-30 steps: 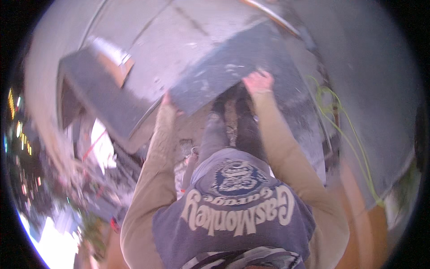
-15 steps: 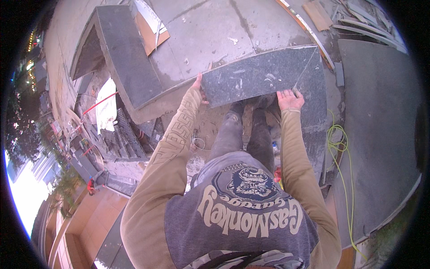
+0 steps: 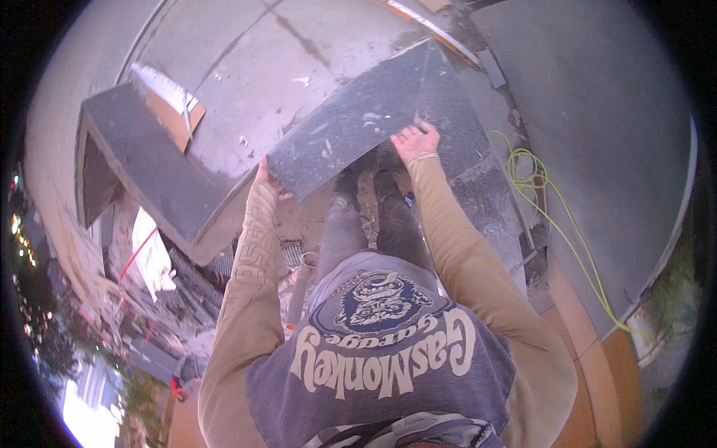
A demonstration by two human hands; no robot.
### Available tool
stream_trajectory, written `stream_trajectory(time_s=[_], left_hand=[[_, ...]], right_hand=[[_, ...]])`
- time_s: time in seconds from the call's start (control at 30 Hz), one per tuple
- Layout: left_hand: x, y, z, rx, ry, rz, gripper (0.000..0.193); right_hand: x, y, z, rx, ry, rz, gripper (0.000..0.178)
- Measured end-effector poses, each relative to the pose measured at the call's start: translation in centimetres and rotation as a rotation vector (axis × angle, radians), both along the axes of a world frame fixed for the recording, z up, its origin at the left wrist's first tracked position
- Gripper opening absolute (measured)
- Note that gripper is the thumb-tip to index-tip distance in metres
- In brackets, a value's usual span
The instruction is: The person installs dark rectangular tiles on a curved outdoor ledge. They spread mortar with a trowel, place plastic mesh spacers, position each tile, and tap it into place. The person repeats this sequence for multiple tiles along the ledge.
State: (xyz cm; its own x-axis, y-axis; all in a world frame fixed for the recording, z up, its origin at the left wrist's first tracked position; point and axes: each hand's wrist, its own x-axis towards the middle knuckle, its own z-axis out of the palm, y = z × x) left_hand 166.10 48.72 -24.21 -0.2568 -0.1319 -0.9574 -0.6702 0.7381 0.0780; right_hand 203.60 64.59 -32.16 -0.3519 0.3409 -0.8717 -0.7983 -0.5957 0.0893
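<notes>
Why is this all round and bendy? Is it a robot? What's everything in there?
There's no robot here: those are a person's own two bare hands. The camera is worn on the person's head and looks down, so you see their shirt and sleeves from above. Its very wide fisheye lens makes straight edges look bent.

The left hand grips the left end of a long dark slab, and the right hand is at its near edge. Beyond it is a pale grey floor with little white scraps. Off to the right, a yellow-green cord makes loops and trails across a big dark grey surface.
</notes>
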Motion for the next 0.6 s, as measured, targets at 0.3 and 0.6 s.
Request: stream_trajectory(time_s=[0.3,0.6], left_hand=[[0.2,2.2,-0.4,0.001,-0.060,0.032,0.118],[2.0,3.4,1.1,0.196,-0.163,-0.032,0.097]], right_hand=[[0.8,1.0,-0.3,0.019,-0.015,0.001,0.104],[0.0,0.5,-1.3,0.242,-0.069,-0.032,0.043]])
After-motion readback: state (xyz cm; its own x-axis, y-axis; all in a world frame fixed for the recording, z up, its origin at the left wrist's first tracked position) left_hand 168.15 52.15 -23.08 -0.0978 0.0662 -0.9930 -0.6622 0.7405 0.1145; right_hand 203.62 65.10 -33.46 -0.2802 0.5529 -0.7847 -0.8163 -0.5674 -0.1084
